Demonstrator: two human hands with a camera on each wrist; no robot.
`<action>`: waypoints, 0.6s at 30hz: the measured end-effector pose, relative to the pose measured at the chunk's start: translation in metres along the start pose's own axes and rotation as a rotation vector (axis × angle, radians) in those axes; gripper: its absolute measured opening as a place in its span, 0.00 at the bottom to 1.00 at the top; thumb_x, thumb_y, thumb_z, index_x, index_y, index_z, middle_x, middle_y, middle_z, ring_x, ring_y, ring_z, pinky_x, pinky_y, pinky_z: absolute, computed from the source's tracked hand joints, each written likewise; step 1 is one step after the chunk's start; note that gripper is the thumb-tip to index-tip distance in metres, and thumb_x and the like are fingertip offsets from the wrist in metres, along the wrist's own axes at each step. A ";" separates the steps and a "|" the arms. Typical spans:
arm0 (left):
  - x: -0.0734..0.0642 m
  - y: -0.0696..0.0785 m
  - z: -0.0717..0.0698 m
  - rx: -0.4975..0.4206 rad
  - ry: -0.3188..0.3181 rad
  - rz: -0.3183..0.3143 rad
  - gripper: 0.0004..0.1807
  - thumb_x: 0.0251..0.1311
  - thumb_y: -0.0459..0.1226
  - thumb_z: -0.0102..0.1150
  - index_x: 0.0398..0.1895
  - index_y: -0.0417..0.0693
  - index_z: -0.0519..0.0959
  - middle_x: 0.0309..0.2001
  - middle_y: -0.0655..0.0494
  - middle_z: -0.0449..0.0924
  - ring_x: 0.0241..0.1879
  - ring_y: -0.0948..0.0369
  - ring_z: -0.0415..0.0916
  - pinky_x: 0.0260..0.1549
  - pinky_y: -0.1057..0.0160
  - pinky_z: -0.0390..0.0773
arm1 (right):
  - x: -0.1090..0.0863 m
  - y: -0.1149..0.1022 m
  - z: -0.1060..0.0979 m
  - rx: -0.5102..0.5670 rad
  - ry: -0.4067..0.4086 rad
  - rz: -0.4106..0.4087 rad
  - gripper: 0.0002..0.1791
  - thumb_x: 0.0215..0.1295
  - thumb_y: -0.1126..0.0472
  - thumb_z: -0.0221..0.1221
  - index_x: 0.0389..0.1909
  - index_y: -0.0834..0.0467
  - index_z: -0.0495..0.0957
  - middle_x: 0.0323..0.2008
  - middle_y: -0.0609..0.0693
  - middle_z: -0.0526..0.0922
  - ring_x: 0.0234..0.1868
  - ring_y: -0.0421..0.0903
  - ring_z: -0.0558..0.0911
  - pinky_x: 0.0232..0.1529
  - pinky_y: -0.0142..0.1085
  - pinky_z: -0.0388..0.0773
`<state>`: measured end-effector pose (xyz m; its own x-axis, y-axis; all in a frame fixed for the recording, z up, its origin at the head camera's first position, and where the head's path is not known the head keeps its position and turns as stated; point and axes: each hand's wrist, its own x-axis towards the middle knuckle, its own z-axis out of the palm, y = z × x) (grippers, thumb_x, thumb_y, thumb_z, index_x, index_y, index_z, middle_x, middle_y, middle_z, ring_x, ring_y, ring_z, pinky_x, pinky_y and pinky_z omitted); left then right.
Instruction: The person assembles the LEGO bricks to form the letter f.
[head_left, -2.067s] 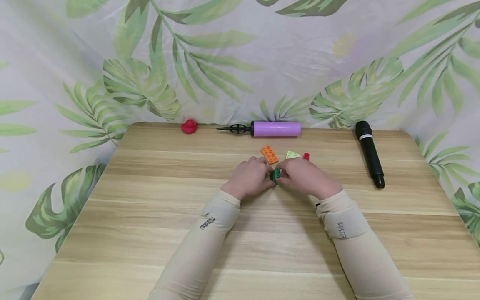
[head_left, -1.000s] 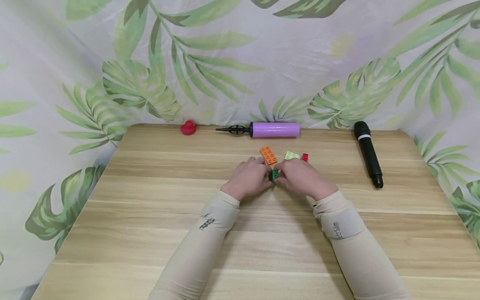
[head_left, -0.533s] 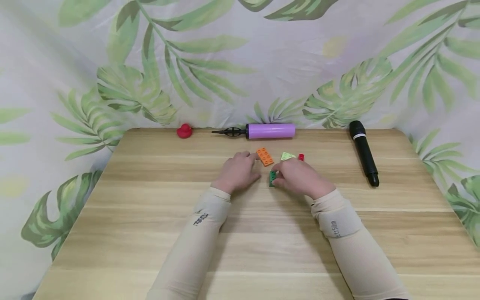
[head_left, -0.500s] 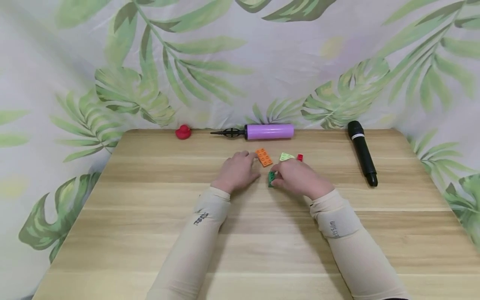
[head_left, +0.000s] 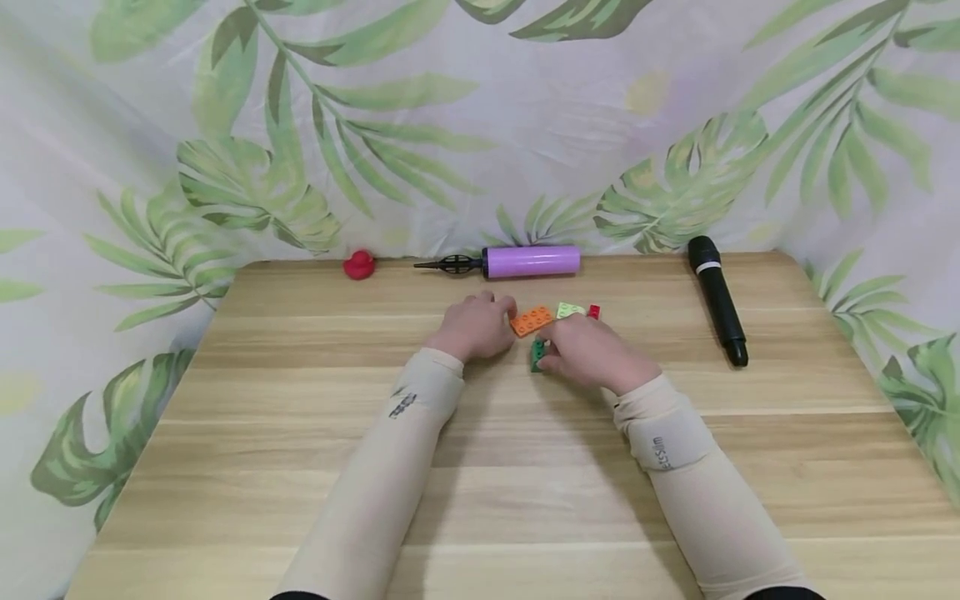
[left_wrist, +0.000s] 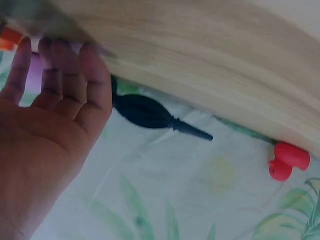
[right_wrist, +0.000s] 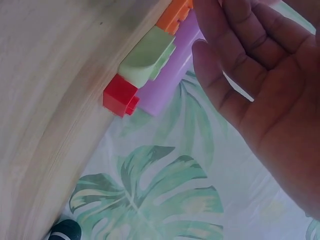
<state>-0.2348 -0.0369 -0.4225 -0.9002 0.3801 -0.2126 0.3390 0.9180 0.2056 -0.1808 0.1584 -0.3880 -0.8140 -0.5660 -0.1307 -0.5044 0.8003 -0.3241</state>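
My left hand (head_left: 476, 327) has its thumb and fingertips at the left end of an orange toy brick (head_left: 532, 320), pinching it close over the table. In the left wrist view only a sliver of the orange brick (left_wrist: 9, 39) shows past the fingertips. My right hand (head_left: 592, 348) pinches a small green toy brick (head_left: 537, 356) by its right side, just in front of the orange one. A pale green brick (head_left: 569, 310) lies behind the right hand, partly covered by it. Beside that sits a small red brick (head_left: 594, 312). The right wrist view hides the green brick behind the right hand (right_wrist: 265, 80).
At the table's back edge lie a red rubber duck (head_left: 359, 264) and a purple hand pump (head_left: 532, 262) with a black nozzle. A black microphone (head_left: 718, 300) lies at the right. A leaf-print cloth (head_left: 420, 125) hangs behind the wooden table (head_left: 495, 500).
My left hand has let go of the green brick, moved to the orange brick and turned it so it lies more crosswise. The right hand keeps its hold on the green brick.
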 end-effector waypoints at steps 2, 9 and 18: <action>-0.007 0.004 0.000 -0.001 -0.013 -0.003 0.29 0.69 0.47 0.61 0.73 0.59 0.73 0.68 0.45 0.74 0.63 0.45 0.76 0.61 0.41 0.78 | 0.000 0.000 -0.001 0.001 0.003 -0.002 0.07 0.71 0.58 0.68 0.33 0.54 0.83 0.25 0.46 0.76 0.32 0.45 0.75 0.39 0.42 0.75; -0.012 0.025 0.010 -0.009 0.036 -0.008 0.40 0.72 0.60 0.56 0.79 0.50 0.66 0.64 0.43 0.71 0.60 0.46 0.75 0.60 0.42 0.79 | -0.003 0.002 -0.003 -0.016 0.005 -0.002 0.05 0.68 0.59 0.70 0.38 0.56 0.86 0.27 0.46 0.81 0.31 0.45 0.77 0.38 0.42 0.77; -0.009 0.030 0.012 0.036 0.074 -0.017 0.29 0.76 0.53 0.58 0.68 0.42 0.75 0.58 0.42 0.75 0.55 0.48 0.77 0.54 0.44 0.82 | -0.003 0.003 -0.002 0.001 -0.001 0.010 0.05 0.67 0.60 0.70 0.40 0.57 0.88 0.28 0.47 0.83 0.31 0.44 0.77 0.40 0.42 0.79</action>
<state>-0.2133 -0.0119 -0.4256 -0.9234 0.3559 -0.1439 0.3317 0.9284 0.1674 -0.1805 0.1631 -0.3863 -0.8189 -0.5580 -0.1345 -0.4958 0.8057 -0.3241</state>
